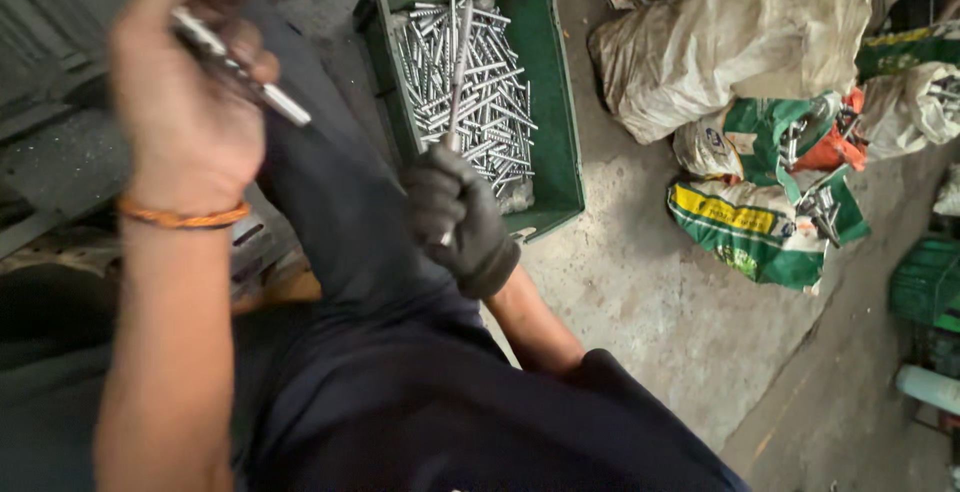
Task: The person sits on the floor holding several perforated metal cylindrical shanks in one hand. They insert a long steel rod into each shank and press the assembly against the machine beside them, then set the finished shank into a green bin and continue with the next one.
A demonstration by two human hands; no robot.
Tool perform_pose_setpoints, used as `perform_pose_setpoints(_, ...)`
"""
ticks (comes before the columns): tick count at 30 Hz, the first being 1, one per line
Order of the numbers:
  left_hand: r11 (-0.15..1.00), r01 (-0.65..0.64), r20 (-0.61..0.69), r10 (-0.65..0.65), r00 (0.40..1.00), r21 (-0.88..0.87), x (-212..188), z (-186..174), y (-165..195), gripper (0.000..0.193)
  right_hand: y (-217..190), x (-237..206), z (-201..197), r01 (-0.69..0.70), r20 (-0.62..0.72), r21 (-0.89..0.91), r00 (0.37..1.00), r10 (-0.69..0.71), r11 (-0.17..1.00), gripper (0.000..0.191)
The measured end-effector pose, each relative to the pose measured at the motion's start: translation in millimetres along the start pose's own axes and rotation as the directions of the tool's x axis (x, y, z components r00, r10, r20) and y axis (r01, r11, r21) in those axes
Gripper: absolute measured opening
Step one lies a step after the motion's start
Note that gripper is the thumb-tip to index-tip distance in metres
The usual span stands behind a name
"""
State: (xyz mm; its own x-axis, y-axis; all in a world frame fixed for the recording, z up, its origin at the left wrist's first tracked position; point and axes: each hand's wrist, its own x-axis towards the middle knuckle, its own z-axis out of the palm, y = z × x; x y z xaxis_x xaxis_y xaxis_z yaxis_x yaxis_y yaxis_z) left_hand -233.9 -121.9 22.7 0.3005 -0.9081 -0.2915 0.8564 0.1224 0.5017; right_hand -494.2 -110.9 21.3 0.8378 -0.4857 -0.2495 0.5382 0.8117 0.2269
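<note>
Sitting over the green crate [560, 102] of metal rods [480, 92] on the floor, the gloved right hand [460, 217] grips one rod [458, 62] upright above the pile, while the bare left hand [185, 102] clenches another rod [240, 77] raised near the camera.

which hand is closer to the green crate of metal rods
Right. The gloved right hand hangs at the green crate's near edge, gripping one rod; the bare left hand is raised farther away.

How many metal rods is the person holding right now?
2: one rod in the bare left hand, one rod upright in the gloved right hand above the green crate.
</note>
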Motion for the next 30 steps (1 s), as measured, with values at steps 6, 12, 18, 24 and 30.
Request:
perform_pose_setpoints(6, 0.975, -0.007, 0.012, 0.01, 1.0, -0.223, 3, -53, 21, 0.027, -2, -12, -3, 0.11, -0.312, -0.06, 0.942, -0.123, 0.992, 0.033)
perform_pose_setpoints(12, 0.904, -0.117, 0.056, 0.153, 0.987, -0.412, 19, -81, 50, 0.03, 41, -20, 12, -0.115, -0.198, -0.946, 0.945, -0.261, 0.303, 0.047)
perform_pose_setpoints(18, 0.876, -0.18, 0.139, 0.268, 0.953, -0.447, 15, -89, 80, 0.026, 54, -6, -6, -0.188, -0.11, -0.939, 0.958, -0.266, -0.287, 0.043)
perform_pose_setpoints(24, 0.856, -0.239, 0.063, 0.299, 0.952, -0.458, -7, -71, 96, 0.027, 53, 12, -8, 0.016, 0.087, -0.873, 0.989, -0.123, -0.488, 0.04)
perform_pose_setpoints(30, 0.873, -0.464, 0.033, 0.474, 0.88, -0.151, -30, -52, 107, 0.025, 69, 38, 17, -0.171, -0.132, -0.869, 0.985, -0.116, -0.464, 0.036)
